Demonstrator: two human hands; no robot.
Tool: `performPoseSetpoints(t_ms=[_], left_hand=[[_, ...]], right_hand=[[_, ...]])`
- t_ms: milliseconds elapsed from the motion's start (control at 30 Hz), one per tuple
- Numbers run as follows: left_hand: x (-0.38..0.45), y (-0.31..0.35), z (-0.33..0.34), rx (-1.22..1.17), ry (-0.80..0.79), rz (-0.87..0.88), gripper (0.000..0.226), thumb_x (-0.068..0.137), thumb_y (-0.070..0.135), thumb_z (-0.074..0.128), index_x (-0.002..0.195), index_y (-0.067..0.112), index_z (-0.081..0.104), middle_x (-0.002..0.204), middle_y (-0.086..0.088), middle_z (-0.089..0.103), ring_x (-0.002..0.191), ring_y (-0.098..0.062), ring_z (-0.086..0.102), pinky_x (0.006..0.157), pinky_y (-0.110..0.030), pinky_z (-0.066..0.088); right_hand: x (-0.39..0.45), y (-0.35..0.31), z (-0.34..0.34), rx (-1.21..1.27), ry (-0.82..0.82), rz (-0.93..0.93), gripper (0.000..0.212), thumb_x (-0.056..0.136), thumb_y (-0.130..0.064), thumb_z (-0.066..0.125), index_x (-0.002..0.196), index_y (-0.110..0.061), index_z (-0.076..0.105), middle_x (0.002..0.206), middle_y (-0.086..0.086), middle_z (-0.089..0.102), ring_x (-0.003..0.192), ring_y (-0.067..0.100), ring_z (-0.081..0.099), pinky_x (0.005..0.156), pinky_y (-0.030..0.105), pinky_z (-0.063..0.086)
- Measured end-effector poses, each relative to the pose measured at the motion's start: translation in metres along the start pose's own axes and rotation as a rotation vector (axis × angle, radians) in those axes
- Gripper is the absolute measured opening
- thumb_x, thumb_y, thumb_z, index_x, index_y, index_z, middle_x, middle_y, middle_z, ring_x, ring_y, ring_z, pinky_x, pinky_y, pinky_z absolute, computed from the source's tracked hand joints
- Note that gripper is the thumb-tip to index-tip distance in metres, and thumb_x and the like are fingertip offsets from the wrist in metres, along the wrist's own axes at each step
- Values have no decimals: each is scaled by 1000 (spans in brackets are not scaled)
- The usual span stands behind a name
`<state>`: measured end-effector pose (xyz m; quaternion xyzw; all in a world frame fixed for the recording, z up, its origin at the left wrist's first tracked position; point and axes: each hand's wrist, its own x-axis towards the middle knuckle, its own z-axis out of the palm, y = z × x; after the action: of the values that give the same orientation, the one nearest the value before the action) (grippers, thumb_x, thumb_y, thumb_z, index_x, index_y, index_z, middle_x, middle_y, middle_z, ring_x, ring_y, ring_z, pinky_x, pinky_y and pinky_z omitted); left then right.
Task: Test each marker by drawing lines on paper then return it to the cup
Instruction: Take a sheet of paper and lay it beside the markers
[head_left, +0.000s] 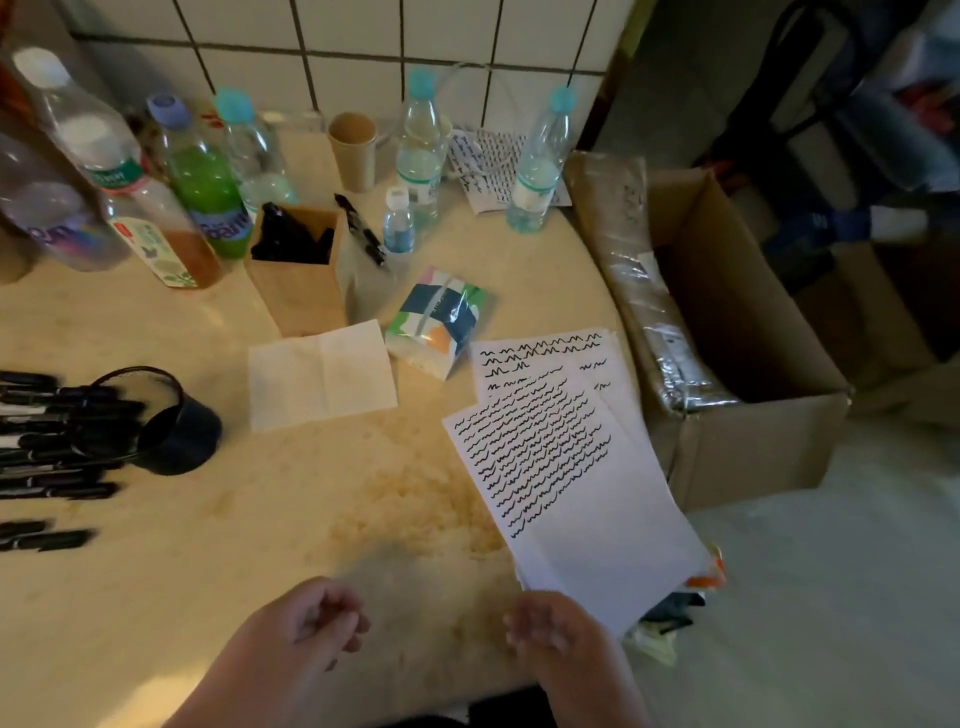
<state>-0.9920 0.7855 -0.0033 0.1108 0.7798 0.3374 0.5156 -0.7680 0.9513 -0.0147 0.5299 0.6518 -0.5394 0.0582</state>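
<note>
The left hand hovers loosely curled and empty over the worktop, while the blurred right hand touches the scribbled paper, grip unclear.

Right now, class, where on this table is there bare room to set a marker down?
Bare table lies between the tipped black cup, the napkin and the scribbled paper. It is crowded along the wall with bottles, and at the left edge with loose markers.
</note>
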Motion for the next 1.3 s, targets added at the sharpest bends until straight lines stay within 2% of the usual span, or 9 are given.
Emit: performPoseSetpoints(t_ms=[200, 433, 567, 700, 833, 933, 1133, 1233, 1300], left_hand=[[-3, 18, 39, -94, 152, -15, 14, 92, -1, 63, 92, 11, 72, 86, -5, 79, 80, -26, 74, 72, -42, 54], [-31, 38, 98, -235, 373, -60, 15, 96, -1, 57, 92, 5, 71, 84, -10, 78, 84, -34, 72, 74, -42, 51], [-48, 35, 123, -200, 441, -44, 16, 94, -3, 60, 91, 7, 72, 83, -7, 78, 78, -30, 75, 79, -50, 55], [-55, 37, 140, -206, 462, -56, 14, 93, -2, 61, 91, 6, 72, 82, -7, 78, 77, -28, 75, 74, -43, 54], [-57, 47, 147, -202, 454, -50, 14, 94, 0, 60, 92, 8, 72, 84, -6, 78, 79, -26, 75, 73, -40, 54], [-57, 49, 149, -189, 451, -30, 15, 94, -1, 60, 93, 7, 72, 84, -7, 78, 78, -27, 74, 73, -41, 53], [-60, 50, 146, -179, 435, -26, 15, 94, -2, 60, 92, 7, 72, 84, -7, 78, 77, -25, 74, 71, -40, 52], [-63, 47, 137, -182, 440, -33, 15, 94, -1, 60, 92, 8, 72, 84, -6, 78, 78, -24, 74, 71, -41, 52], [-65, 43, 128, -178, 444, -30, 15, 94, -1, 60, 92, 7, 72, 83, -6, 78, 78, -25, 74, 72, -41, 53]], right_hand=[[31, 5, -70, -55, -54, -97, 30, 79, -14, 70, 97, -38, 69, 92, -18, 78, 89, 10, 75, 94, 40, 57], [59, 34, -165, -201, -43, -84, 30, 93, -9, 64, 104, -37, 65, 106, -20, 67, 101, 3, 64, 96, 34, 55], [80, 50, -196, -352, 79, -68, 36, 89, -24, 68, 121, -36, 56, 118, -12, 53, 111, 15, 57, 95, 41, 55], [100, 60, -199, -326, -34, 103, 68, 80, -47, 70, 140, -24, 48, 123, -2, 61, 105, 17, 61, 86, 36, 52], [102, 61, -199, -385, -42, 112, 31, 82, -40, 66, 107, -23, 60, 88, -6, 71, 80, 12, 67, 70, 32, 56], [103, 62, -205, -395, -21, 107, 18, 83, -36, 65, 87, -19, 63, 80, 3, 72, 75, 20, 69, 64, 35, 54], [103, 56, -231, -364, -21, 62, 4, 91, -24, 59, 94, -20, 60, 88, 4, 71, 66, 17, 72, 51, 29, 52], [105, 56, -228, -157, -62, 39, 8, 94, -12, 60, 98, -17, 64, 96, 11, 71, 63, 27, 74, 60, 43, 62], [101, 50, -217, 30, -122, 57, 16, 96, -4, 60, 105, -15, 68, 98, 15, 73, 68, 32, 70, 56, 40, 58]])
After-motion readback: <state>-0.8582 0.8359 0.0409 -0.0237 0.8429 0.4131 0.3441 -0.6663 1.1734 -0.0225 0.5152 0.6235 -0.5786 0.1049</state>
